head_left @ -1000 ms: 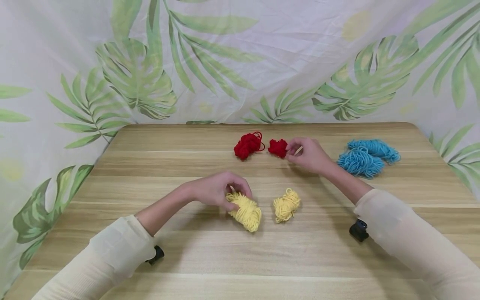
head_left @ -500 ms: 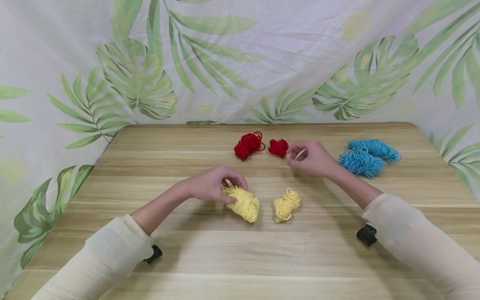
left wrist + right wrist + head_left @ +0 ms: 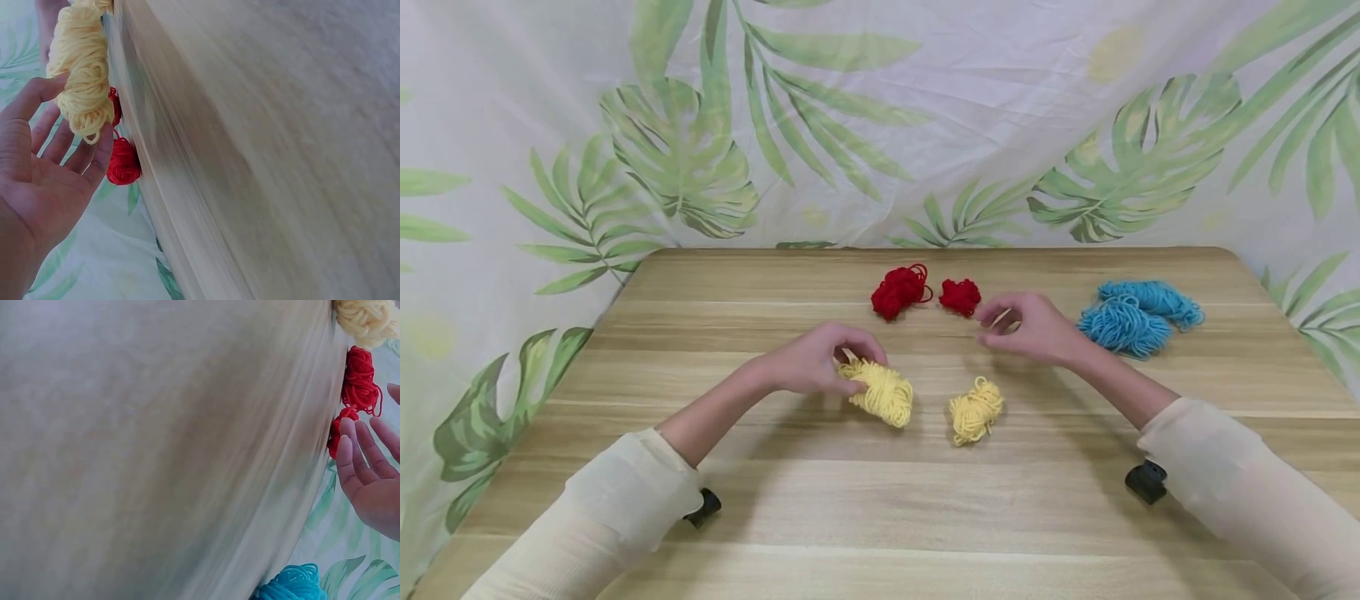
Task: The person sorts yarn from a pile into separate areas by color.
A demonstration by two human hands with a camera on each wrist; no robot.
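My left hand [image 3: 816,360] pinches a bundle of yellow yarn [image 3: 883,396] between thumb and fingers; in the left wrist view the yarn bundle [image 3: 81,69] is held up off the wood. To its right on the table lies a second yellow yarn bundle [image 3: 976,412]. My right hand [image 3: 1033,327] is beside a small red yarn bundle [image 3: 959,297], apart from it, with nothing between its loosely bent fingers. A larger red yarn bundle [image 3: 900,292] with a loose loop sits just left of the small one.
Two blue yarn bundles [image 3: 1126,326] lie together at the right rear of the wooden table [image 3: 880,517]. A leaf-print cloth [image 3: 820,108] hangs behind the table's back edge.
My left hand has moved up and slightly left with the yellow yarn bundle. The right hand has let go of the small red bundle and drawn back toward me and to the right.
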